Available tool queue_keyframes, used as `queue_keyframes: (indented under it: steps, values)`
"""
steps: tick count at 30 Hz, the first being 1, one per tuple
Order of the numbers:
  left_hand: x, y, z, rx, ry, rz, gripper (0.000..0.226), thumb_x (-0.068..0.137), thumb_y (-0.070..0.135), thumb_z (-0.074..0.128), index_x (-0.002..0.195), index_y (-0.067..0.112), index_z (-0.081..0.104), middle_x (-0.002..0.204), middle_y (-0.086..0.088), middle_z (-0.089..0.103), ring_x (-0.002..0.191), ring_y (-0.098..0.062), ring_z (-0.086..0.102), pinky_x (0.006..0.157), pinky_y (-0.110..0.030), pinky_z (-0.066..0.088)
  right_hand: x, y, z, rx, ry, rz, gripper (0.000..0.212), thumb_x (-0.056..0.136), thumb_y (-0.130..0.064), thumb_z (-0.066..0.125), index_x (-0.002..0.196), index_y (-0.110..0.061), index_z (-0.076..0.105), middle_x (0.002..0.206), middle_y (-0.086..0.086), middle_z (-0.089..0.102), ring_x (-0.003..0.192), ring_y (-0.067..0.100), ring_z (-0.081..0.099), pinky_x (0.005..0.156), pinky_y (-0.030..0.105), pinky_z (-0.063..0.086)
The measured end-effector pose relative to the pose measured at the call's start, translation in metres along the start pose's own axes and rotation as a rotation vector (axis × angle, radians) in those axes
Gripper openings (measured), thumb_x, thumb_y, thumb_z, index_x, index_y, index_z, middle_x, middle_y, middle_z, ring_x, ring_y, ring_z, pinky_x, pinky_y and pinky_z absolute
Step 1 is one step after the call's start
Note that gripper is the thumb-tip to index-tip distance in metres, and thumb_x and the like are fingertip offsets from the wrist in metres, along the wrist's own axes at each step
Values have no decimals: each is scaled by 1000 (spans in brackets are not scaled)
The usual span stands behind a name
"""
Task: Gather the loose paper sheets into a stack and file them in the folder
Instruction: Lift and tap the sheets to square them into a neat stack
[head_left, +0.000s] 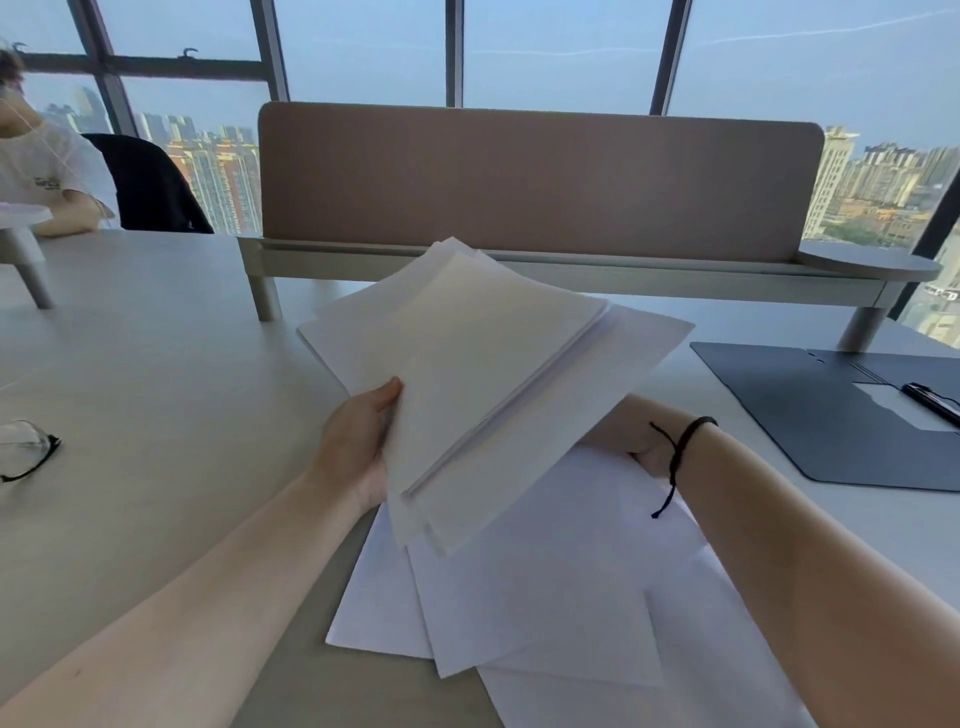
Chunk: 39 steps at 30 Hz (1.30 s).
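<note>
Your stack (483, 374) is raised and tilted over the table (156, 364), its far corner toward 12 o'clock near the divider (540, 176). Loose sheets (545, 587) fan out under it toward 6 o'clock. Bare tabletop lies open at 9 o'clock; the folder (810, 415) lies open at 3 o'clock. Your left hand (358, 441) pinches the stack's left edge, thumb on top. Your right hand (639, 436) sits under the stack, mostly hidden, so its hold cannot be told.
</note>
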<state>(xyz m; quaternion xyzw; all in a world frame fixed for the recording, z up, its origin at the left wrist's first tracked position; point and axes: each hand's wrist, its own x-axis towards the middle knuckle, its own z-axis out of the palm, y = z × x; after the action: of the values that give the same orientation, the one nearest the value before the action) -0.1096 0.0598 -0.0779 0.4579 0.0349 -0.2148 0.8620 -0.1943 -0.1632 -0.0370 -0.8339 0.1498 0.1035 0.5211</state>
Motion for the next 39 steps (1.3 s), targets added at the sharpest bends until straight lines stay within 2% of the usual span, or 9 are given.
queue_keyframes:
  steps: [5,9,13,17,22,28,31,35,39]
  values:
    - [0,5,-4,31,-60,21,33,101,20,48,125,5,64,91,-9,79,75,-23,77,63,-35,63,7,38,-7,350,-219,-136,31,80,10,69,106,-6,76,109,19,76,99,35,73,83,45,59]
    - [-3,14,-7,167,-69,65,26,97,17,54,113,5,69,94,-10,78,74,-22,76,65,-31,62,2,49,-27,520,5,-217,41,95,9,50,79,-11,82,80,10,79,68,21,76,59,30,61]
    - [0,14,-11,384,-8,196,29,89,12,66,115,3,71,108,-13,75,84,-25,73,83,-35,58,1,49,-35,661,147,-252,32,88,2,64,120,-5,69,111,16,77,86,31,76,76,46,63]
    - [-9,5,-4,386,-100,147,20,90,15,64,106,8,74,100,-9,78,78,-20,76,74,-31,61,1,44,-29,801,224,-240,23,94,-5,61,114,-8,70,100,13,79,77,28,77,67,42,64]
    - [-21,-12,9,431,-156,129,26,92,17,63,113,6,72,108,-12,77,94,-27,74,87,-38,58,0,35,-19,739,332,-172,18,91,-28,65,97,-14,74,89,10,76,65,24,72,59,34,60]
    - [-22,-5,10,580,-145,179,23,90,15,66,111,8,73,108,-9,77,99,-26,74,88,-37,58,0,35,-27,711,188,-154,84,77,-87,42,126,-24,70,124,5,73,111,27,70,87,41,56]
    - [-20,-1,7,676,-111,275,24,90,15,69,112,9,73,109,-4,77,103,-22,72,101,-44,51,-8,35,-28,743,62,-209,84,85,-83,26,133,-26,65,126,3,73,115,23,69,89,40,54]
    - [-25,1,11,787,-101,463,14,92,13,67,100,23,74,98,13,78,96,-5,72,97,-35,53,-10,26,-17,732,51,-192,48,89,-41,68,127,-12,69,118,10,75,102,27,74,86,41,60]
    - [-35,15,26,884,-51,740,28,91,16,68,110,35,64,104,22,73,100,4,68,95,-34,54,-17,5,-15,635,190,-255,22,85,-9,74,107,-5,74,105,14,78,91,31,75,84,44,60]
